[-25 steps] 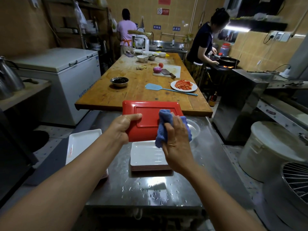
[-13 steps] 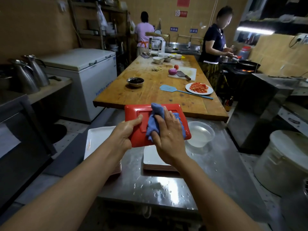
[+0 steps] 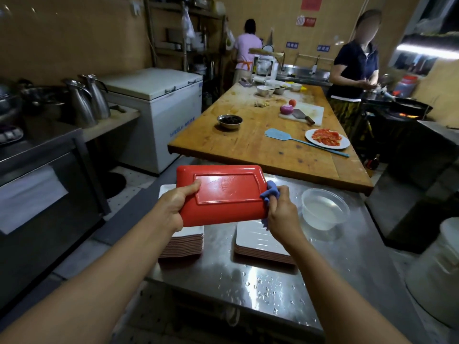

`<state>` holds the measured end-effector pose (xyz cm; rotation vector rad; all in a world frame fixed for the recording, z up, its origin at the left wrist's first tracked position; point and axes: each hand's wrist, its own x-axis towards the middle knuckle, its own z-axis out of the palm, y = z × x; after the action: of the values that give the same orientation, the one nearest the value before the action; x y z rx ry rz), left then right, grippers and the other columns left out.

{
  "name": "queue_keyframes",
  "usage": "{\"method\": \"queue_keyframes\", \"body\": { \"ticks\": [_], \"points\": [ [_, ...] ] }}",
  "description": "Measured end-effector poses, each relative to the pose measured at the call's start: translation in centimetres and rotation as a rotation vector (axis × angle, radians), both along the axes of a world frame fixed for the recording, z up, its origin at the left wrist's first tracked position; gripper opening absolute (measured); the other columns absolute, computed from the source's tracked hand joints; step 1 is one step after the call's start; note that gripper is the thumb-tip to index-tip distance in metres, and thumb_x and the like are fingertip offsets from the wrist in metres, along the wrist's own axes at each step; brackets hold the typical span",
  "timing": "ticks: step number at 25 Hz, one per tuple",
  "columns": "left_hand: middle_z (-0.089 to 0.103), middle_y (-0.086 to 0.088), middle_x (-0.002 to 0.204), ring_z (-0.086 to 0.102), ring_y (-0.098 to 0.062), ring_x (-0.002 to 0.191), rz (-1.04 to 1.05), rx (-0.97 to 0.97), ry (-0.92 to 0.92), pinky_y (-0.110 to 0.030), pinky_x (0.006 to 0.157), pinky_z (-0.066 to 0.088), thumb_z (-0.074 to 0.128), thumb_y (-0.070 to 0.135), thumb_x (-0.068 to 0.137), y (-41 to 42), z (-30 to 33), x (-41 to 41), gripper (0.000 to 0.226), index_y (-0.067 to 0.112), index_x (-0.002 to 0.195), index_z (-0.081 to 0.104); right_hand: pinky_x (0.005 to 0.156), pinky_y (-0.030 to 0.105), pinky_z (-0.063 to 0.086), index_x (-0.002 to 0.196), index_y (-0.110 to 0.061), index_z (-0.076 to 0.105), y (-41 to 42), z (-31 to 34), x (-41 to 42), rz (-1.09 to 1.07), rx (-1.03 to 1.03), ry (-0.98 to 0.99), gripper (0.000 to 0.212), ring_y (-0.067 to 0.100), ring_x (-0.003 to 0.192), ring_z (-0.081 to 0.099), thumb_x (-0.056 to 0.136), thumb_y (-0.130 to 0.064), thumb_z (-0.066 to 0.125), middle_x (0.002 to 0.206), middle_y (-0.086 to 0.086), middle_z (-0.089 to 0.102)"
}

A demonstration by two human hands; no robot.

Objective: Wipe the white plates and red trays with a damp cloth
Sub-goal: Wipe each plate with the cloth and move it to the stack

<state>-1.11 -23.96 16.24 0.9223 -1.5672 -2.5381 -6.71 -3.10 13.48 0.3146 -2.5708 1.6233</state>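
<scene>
Cloth now at tray's right edge

Forearms reach over the wet steel table [image 3: 248,281]. Your left hand [image 3: 177,206] clamps the red tray [image 3: 221,194] by its left end, underside toward you, lifted above two stacks of white plates [image 3: 258,240]. Your right hand [image 3: 282,214] is clenched on the blue cloth [image 3: 272,193], which half a second ago lay across the tray's centre and now sits at the right rim. Judgement: the underside pass is finishing; flip or set down next. Water bowl [image 3: 325,208] stands just right. Beyond, the wooden table [image 3: 248,142] carries food.
</scene>
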Motion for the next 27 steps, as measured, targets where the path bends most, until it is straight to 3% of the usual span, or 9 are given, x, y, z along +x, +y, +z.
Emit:
{"method": "queue_keyframes", "body": {
  "ticks": [4,7,10,13,15,18,20,23,27],
  "points": [
    [0.072,-0.014,0.084,0.067,-0.032,0.078,0.014,-0.029,0.04,-0.042,0.061,0.053,0.071,0.022,0.077,-3.0,0.4,1.1,0.026,0.015,0.1,0.06,0.032,0.022,0.039,0.092,-0.016,0.046,-0.6,0.5,-0.8,-0.017,0.039,-0.028,0.011,0.017,0.045,0.052,0.097,-0.012,0.037,0.067,0.004,0.057],
    [0.071,-0.008,0.087,0.071,-0.019,0.069,0.071,-0.232,0.205,-0.032,0.057,0.054,0.071,0.017,0.076,-5.0,1.1,1.6,0.023,0.017,0.098,0.062,0.035,0.024,0.042,0.084,-0.026,0.048,-2.1,1.4,-0.7,0.033,-0.033,0.002,0.019,0.012,0.052,0.054,0.098,-0.016,0.039,0.069,0.001,0.059],
    [0.068,0.008,0.072,0.065,-0.007,0.06,0.078,-0.877,0.32,-0.021,0.058,0.048,0.077,0.018,0.074,-5.7,0.8,1.6,0.014,0.022,0.081,0.066,0.039,0.019,0.041,0.081,-0.032,0.045,-4.1,1.7,-0.2,0.093,-0.005,0.034,0.025,0.004,0.052,0.051,0.098,-0.015,0.038,0.073,-0.003,0.059],
    [0.069,0.001,0.08,0.061,-0.016,0.069,-0.075,-1.569,0.301,-0.026,0.063,0.045,0.077,0.025,0.076,-5.2,-1.0,1.9,0.019,0.018,0.093,0.072,0.04,0.018,0.04,0.085,-0.025,0.048,-5.4,0.9,0.3,0.116,0.018,0.007,0.021,0.009,0.056,0.05,0.098,-0.013,0.036,0.076,-0.001,0.059],
    [0.068,-0.004,0.087,0.062,-0.025,0.079,-0.153,-1.838,0.275,-0.032,0.064,0.047,0.071,0.023,0.082,-5.0,-2.5,2.1,0.016,0.015,0.095,0.071,0.045,0.018,0.04,0.087,-0.019,0.05,-5.8,0.2,0.6,0.117,0.035,-0.004,0.019,0.007,0.056,0.05,0.098,-0.012,0.036,0.073,-0.004,0.058],
    [0.065,-0.003,0.088,0.061,-0.025,0.086,-0.273,-1.985,0.214,-0.034,0.062,0.051,0.063,0.022,0.087,-4.7,-4.4,2.3,0.012,0.016,0.093,0.07,0.049,0.028,0.044,0.089,-0.017,0.05,-6.0,-0.8,0.9,0.12,0.045,-0.034,0.017,0.008,0.055,0.05,0.098,-0.013,0.037,0.073,-0.003,0.058],
    [0.064,-0.003,0.074,0.062,-0.024,0.072,-0.314,-2.069,0.227,-0.029,0.047,0.05,0.074,0.013,0.076,-4.5,-5.1,2.6,0.003,0.013,0.077,0.071,0.05,0.029,0.045,0.087,-0.018,0.05,-6.0,-1.2,1.0,0.12,0.054,-0.035,0.018,0.008,0.055,0.05,0.098,-0.013,0.037,0.072,-0.004,0.057],
    [0.057,-0.002,0.053,0.058,-0.023,0.049,-0.385,-2.168,0.251,-0.021,0.032,0.036,0.085,-0.002,0.046,-4.1,-6.2,3.0,0.026,0.011,0.052,0.064,0.055,0.032,0.046,0.088,-0.016,0.05,-5.9,-1.6,1.0,0.107,0.059,-0.026,0.016,0.008,0.059,0.051,0.098,-0.012,0.037,0.073,-0.006,0.056],
    [0.057,-0.004,0.053,0.056,-0.022,0.047,-0.47,-2.212,0.277,-0.019,0.031,0.037,0.086,-0.003,0.042,-4.3,-8.2,3.1,0.028,0.011,0.051,0.063,0.055,0.031,0.045,0.086,-0.021,0.049,-5.8,-2.0,0.8,0.081,0.055,-0.03,0.019,0.01,0.06,0.051,0.098,-0.011,0.038,0.075,-0.005,0.057]
  ]
}}
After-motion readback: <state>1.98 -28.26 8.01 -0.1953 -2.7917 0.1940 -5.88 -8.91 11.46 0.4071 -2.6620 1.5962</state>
